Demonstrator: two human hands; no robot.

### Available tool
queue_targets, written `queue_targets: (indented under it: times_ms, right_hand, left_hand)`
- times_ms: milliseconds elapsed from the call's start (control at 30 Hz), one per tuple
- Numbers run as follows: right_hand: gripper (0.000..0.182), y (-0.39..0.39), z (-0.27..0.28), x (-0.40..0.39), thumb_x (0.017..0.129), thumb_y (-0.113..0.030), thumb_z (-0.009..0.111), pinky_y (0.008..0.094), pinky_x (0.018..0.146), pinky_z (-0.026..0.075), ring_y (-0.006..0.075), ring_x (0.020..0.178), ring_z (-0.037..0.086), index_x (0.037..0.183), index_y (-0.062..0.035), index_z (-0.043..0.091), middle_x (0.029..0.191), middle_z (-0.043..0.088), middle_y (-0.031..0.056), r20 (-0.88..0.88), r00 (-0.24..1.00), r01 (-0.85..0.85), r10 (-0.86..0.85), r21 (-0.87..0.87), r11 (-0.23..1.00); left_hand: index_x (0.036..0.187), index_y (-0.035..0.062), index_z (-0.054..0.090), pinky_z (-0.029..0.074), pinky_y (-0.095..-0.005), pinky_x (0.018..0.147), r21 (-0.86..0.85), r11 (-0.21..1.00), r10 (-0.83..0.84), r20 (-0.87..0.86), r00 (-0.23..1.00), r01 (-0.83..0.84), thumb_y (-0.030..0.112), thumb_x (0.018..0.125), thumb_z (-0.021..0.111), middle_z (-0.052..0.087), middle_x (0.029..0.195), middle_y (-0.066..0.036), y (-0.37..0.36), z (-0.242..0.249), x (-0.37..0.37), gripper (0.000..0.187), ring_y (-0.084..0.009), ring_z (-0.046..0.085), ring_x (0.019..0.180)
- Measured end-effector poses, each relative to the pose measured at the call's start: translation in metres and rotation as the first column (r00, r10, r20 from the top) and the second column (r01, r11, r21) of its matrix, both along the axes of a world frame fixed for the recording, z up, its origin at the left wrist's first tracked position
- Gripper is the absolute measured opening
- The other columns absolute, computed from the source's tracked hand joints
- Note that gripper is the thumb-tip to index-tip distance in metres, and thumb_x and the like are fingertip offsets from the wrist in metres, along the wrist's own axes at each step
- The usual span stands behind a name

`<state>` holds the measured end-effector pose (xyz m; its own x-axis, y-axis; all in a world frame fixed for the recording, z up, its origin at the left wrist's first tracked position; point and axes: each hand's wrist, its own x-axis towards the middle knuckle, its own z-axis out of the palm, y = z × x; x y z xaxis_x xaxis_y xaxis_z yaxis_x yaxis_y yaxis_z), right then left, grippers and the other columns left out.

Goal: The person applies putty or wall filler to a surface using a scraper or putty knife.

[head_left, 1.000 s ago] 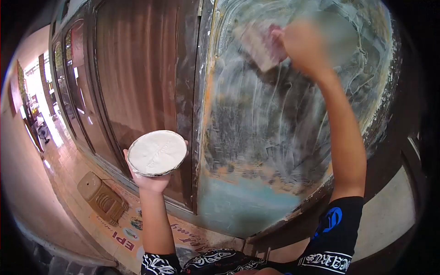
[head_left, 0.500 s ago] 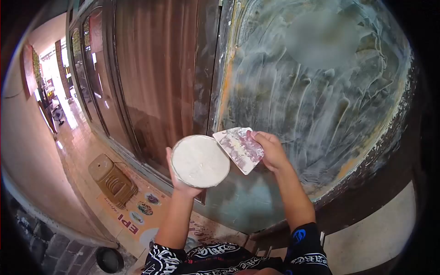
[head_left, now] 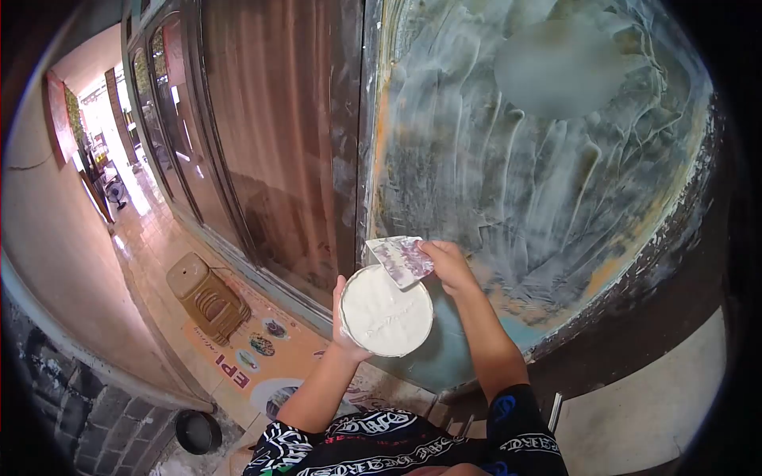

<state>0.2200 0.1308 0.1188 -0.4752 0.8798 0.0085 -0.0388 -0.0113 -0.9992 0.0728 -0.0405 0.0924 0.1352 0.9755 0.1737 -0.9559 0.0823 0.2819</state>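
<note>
My left hand (head_left: pixel 349 337) holds a round container (head_left: pixel 386 313) from its left and underside, its top showing a smooth white paste. A flat scraper (head_left: pixel 401 260), smeared white and purplish, is pinched in my right hand (head_left: pixel 449 266). The scraper's lower edge lies over the upper rim of the container, at the paste. Behind both hands stands a greenish-grey wall panel (head_left: pixel 508 182) streaked with white smears and edged in orange-brown patches.
Left of the panel is a dark-framed window (head_left: pixel 278 135) with a brown curtain. A brown plastic stool (head_left: pixel 208 297) rests on a printed orange banner (head_left: pixel 230 349). A black round pan (head_left: pixel 198 432) lies at lower left, by grey brickwork (head_left: pixel 111 416).
The container has moved right and slightly down in view. The scraper has come leftward, from beside the container to over its upper edge. The view has shifted a little.
</note>
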Motion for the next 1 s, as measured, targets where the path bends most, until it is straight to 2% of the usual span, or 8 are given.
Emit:
queue_targets:
  times_ms: [200,333,467,667,733,767,833,1000]
  right_hand:
    - [0.025,0.005,-0.021,0.003,0.098,-0.019,0.061,0.0269,0.077,0.048,0.0119,0.081,0.065,0.097,0.0038,0.071,0.092,0.073,0.0066,-0.062,0.997,0.040,-0.047,-0.101,0.994]
    - [0.026,-0.014,-0.008,0.009,0.098,-0.021,0.059,0.0246,0.065,0.048,0.0114,0.072,0.064,0.097,0.0012,0.072,0.087,0.072,0.0044,0.005,0.995,0.097,-0.097,-0.095,0.991]
    - [0.025,-0.011,-0.017,0.021,0.099,-0.020,0.059,0.0258,0.075,0.049,0.0121,0.082,0.065,0.102,0.0023,0.071,0.091,0.071,0.0042,-0.017,0.996,0.085,-0.086,-0.042,0.996]
    - [0.022,-0.030,-0.002,0.053,0.099,-0.016,0.059,0.0283,0.080,0.052,0.0140,0.087,0.067,0.108,0.0021,0.067,0.099,0.071,0.0071,-0.322,0.941,0.068,-0.105,-0.124,0.990]
    - [0.021,-0.044,0.001,0.057,0.099,-0.016,0.058,0.0286,0.081,0.053,0.0143,0.087,0.067,0.109,0.0017,0.066,0.100,0.071,0.0069,-0.338,0.938,0.027,-0.070,-0.130,0.991]
    - [0.021,-0.050,-0.001,0.058,0.100,-0.015,0.058,0.0285,0.081,0.053,0.0141,0.087,0.067,0.109,0.0016,0.067,0.100,0.071,0.0070,-0.348,0.936,0.014,-0.053,-0.114,0.993]
    - [0.021,-0.070,0.002,0.054,0.100,-0.017,0.059,0.0233,0.076,0.046,0.0074,0.080,0.060,0.098,0.0008,0.070,0.093,0.070,0.0014,-0.359,0.929,0.068,-0.087,-0.066,0.995]
    - [0.025,-0.086,-0.010,0.040,0.099,-0.019,0.062,0.0246,0.071,0.042,0.0068,0.078,0.055,0.087,0.0015,0.070,0.088,0.065,-0.0005,-0.196,0.980,0.020,-0.023,-0.017,1.000]
  left_hand:
    - [0.146,0.0088,0.047,0.039,-0.0546,0.112,-0.026,0.999,-0.038,0.018,0.999,0.039,0.072,0.095,0.033,0.052,0.146,-0.017,-0.019,-0.001,0.026,0.083,-0.0390,0.053,0.130]
    - [0.148,0.0098,0.044,0.036,-0.0589,0.113,-0.023,0.998,-0.067,-0.008,0.998,0.066,0.077,0.092,0.032,0.048,0.148,-0.019,-0.037,0.003,0.042,0.088,-0.0438,0.050,0.132]
    - [0.152,0.0119,0.038,0.032,-0.0633,0.114,0.000,0.997,-0.083,0.018,0.996,0.083,0.079,0.090,0.032,0.041,0.153,-0.022,-0.052,0.004,0.050,0.092,-0.0470,0.044,0.136]
    - [0.150,0.0085,0.041,0.031,-0.0661,0.113,-0.122,0.972,0.205,0.016,0.979,-0.201,0.081,0.087,0.037,0.041,0.151,-0.028,-0.065,-0.004,0.039,0.096,-0.0534,0.041,0.135]
    - [0.150,0.0081,0.041,0.031,-0.0655,0.113,-0.096,0.969,0.231,0.033,0.972,-0.227,0.080,0.088,0.036,0.043,0.150,-0.026,-0.059,-0.010,0.029,0.095,-0.0529,0.042,0.135]
    - [0.146,0.0092,0.047,0.037,-0.0589,0.112,-0.077,0.964,0.256,0.000,0.967,-0.256,0.076,0.092,0.035,0.049,0.148,-0.018,-0.057,-0.009,0.025,0.087,-0.0418,0.050,0.132]
    - [0.146,0.0072,0.047,0.037,-0.0582,0.112,-0.056,0.969,0.245,0.076,0.967,-0.241,0.074,0.093,0.035,0.050,0.147,-0.019,-0.049,-0.009,0.019,0.086,-0.0410,0.050,0.132]
    - [0.144,0.0053,0.049,0.037,-0.0573,0.113,0.087,0.981,0.165,0.112,0.980,-0.175,0.073,0.094,0.035,0.051,0.147,-0.018,-0.028,-0.013,0.022,0.085,-0.0389,0.051,0.132]
